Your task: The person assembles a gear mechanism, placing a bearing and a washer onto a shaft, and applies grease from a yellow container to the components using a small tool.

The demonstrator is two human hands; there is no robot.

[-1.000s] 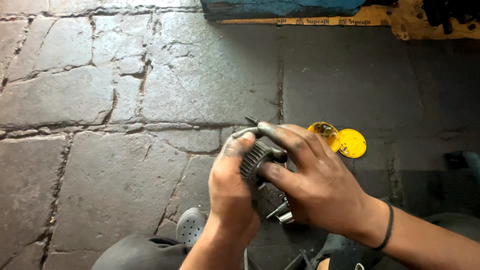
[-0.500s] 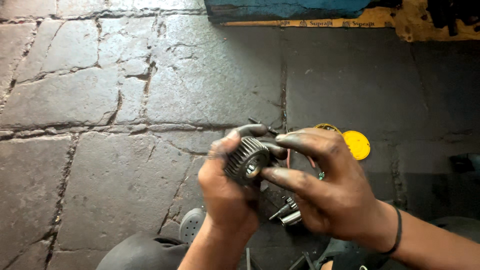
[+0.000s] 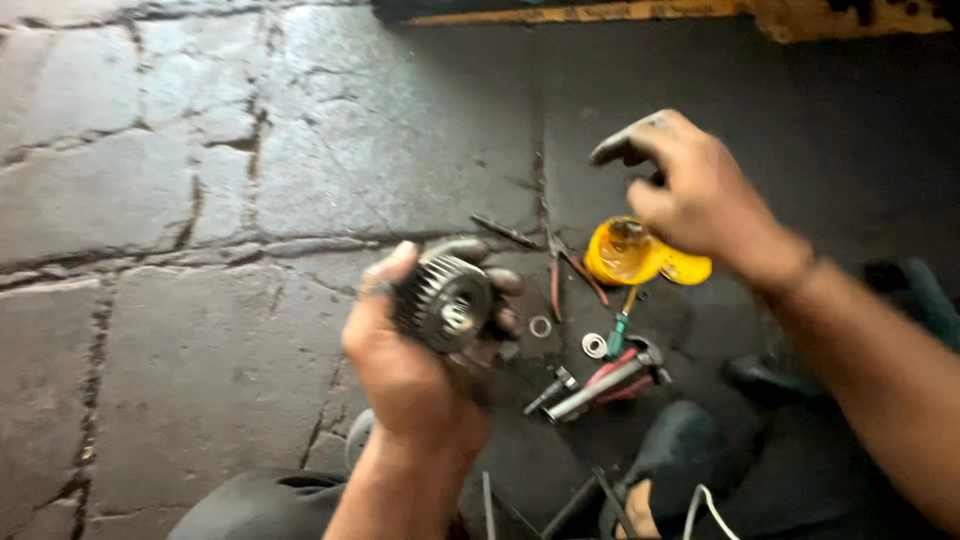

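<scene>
- Steel toothed gear (image 3: 445, 300) gripped in left hand (image 3: 415, 365), held above the stone floor (image 3: 200, 200).
- Washers (image 3: 541, 326), pliers (image 3: 570, 275) on floor between the hands.
- Right hand (image 3: 690, 195) well apart, empty, fingers loosely spread, over yellow cup (image 3: 625, 252).

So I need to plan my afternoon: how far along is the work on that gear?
Parts are already out: washers, pliers and a yellow cup lie on the stone floor. In hand: the left hand grips the toothed gear; the right hand is lifted, empty. Left: nothing looks refitted; the loose pieces remain scattered.
</scene>
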